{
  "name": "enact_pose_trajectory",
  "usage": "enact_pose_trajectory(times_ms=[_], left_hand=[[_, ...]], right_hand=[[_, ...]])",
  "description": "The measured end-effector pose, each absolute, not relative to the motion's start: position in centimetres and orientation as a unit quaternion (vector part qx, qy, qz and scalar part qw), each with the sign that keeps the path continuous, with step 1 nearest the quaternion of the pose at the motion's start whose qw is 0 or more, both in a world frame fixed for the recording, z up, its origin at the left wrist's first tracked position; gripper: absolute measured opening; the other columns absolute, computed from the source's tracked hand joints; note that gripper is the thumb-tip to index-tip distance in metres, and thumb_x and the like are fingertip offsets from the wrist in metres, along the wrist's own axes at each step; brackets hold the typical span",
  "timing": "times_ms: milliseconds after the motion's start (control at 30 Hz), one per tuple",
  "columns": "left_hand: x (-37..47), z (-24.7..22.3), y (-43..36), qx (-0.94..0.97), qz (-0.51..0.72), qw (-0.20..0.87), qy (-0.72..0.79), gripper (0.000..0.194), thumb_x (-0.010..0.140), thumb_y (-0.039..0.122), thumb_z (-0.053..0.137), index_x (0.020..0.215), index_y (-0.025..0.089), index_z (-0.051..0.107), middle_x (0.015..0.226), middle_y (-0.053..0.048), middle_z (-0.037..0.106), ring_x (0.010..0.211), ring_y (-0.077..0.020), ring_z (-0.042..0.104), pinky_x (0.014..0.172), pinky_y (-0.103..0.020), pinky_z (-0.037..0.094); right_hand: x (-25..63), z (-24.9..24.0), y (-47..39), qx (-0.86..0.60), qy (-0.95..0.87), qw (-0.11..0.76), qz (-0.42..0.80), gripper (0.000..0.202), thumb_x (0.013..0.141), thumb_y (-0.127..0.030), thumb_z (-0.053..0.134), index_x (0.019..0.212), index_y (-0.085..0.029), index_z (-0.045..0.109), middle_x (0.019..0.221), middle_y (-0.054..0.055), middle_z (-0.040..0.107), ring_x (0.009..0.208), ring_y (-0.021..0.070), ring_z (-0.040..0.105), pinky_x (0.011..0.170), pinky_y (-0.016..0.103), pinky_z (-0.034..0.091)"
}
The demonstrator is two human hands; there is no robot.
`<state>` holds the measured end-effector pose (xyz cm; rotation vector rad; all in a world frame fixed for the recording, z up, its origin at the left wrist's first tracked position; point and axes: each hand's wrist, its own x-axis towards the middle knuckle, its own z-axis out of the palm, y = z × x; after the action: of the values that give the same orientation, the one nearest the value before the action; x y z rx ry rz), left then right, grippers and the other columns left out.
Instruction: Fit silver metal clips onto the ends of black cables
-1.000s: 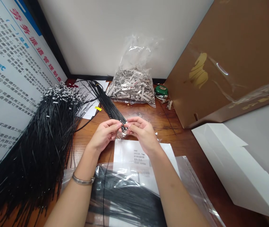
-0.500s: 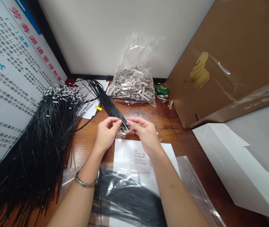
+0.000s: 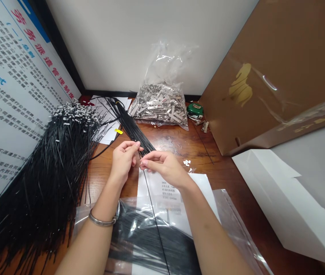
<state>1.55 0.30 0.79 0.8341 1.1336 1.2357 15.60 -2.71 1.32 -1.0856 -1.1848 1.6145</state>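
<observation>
A thin black wire [image 3: 152, 204] runs from my fingertips down over the paper and a clear bag toward the bottom edge. My left hand [image 3: 124, 158] pinches at its upper end, thumb against forefinger. Just below and to the right, my right hand [image 3: 164, 165] also pinches the wire, near a tiny pale piece at the fingertips. Behind both hands lies a bundle of black wires [image 3: 135, 128], its near end partly covered by them. Several small white pieces [image 3: 187, 163] lie right of my right hand.
A large heap of white-tipped black wires [image 3: 56, 164] fills the left. At the back sits a clear bag of metal parts [image 3: 162, 103], beside a green tape measure [image 3: 195, 110]. A brown box [image 3: 265, 76] and white carton [image 3: 282, 202] stand right. A bag of black wires [image 3: 139, 233] lies in front.
Both hands have shifted left and slightly toward me, uncovering the small white pieces. The wire, which hung by my left wrist, now slants down between my forearms.
</observation>
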Motion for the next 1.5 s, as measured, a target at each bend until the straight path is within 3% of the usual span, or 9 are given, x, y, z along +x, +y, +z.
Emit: enact_pose_trajectory(times_ms=[333,767,900,1033,1267,1500], left_hand=[[1.6,0.9,0.2,0.399,0.541,0.555,0.490,0.030,0.064,0.038,0.078,0.076,0.014,0.066,0.063,0.000,0.065,0.039,-0.0025,0.039,0.039,-0.019,0.027],[1.6,1.4,0.1,0.399,0.537,0.540,0.511,0.022,0.069,0.031,0.072,0.082,0.013,0.072,0.067,-0.001,0.065,0.042,-0.0026,0.036,0.040,-0.018,0.026],[1.7,1.4,0.1,0.398,0.538,0.538,0.513,0.026,0.070,0.033,0.072,0.085,0.012,0.072,0.068,-0.002,0.065,0.043,-0.0027,0.035,0.040,-0.018,0.026],[1.7,1.3,0.1,0.416,0.532,0.533,0.510,0.024,0.070,0.032,0.071,0.084,0.012,0.073,0.066,-0.001,0.064,0.043,-0.0033,0.034,0.041,-0.019,0.026],[1.7,1.1,-0.2,0.500,0.499,0.535,0.463,0.019,0.070,0.032,0.072,0.076,0.014,0.071,0.059,0.000,0.063,0.053,-0.0098,0.051,0.052,-0.022,0.040],[2.0,0.7,-0.5,0.547,0.459,0.541,0.444,0.016,0.077,0.030,0.066,0.079,0.015,0.068,0.061,0.000,0.064,0.054,-0.0104,0.054,0.054,-0.023,0.042]], right_hand=[[15.6,1.8,-2.8,-0.455,-0.509,0.393,0.616,0.013,0.068,-0.030,0.073,0.072,-0.018,0.070,0.059,-0.001,0.063,0.050,0.0096,0.053,0.043,0.021,0.036],[15.1,1.2,-3.5,-0.385,-0.499,0.269,0.728,0.014,0.065,-0.029,0.077,0.072,-0.018,0.072,0.068,0.002,0.071,0.061,0.0121,0.064,0.062,0.028,0.054],[14.6,1.3,-3.5,-0.379,-0.493,0.300,0.723,0.014,0.065,-0.029,0.077,0.072,-0.017,0.073,0.068,0.001,0.070,0.064,0.0124,0.064,0.067,0.030,0.054],[15.1,1.6,-3.2,-0.406,-0.529,0.327,0.670,0.013,0.066,-0.028,0.077,0.070,-0.017,0.073,0.062,0.001,0.067,0.055,0.0104,0.057,0.054,0.025,0.046],[15.9,1.5,-2.4,-0.493,-0.392,0.534,0.564,0.023,0.064,-0.035,0.077,0.077,-0.018,0.073,0.060,0.001,0.064,0.052,0.0104,0.053,0.045,0.023,0.037],[15.9,1.4,-2.1,-0.514,-0.338,0.572,0.542,0.027,0.060,-0.034,0.079,0.080,-0.016,0.074,0.054,-0.002,0.058,0.048,0.0087,0.045,0.046,0.025,0.034]])
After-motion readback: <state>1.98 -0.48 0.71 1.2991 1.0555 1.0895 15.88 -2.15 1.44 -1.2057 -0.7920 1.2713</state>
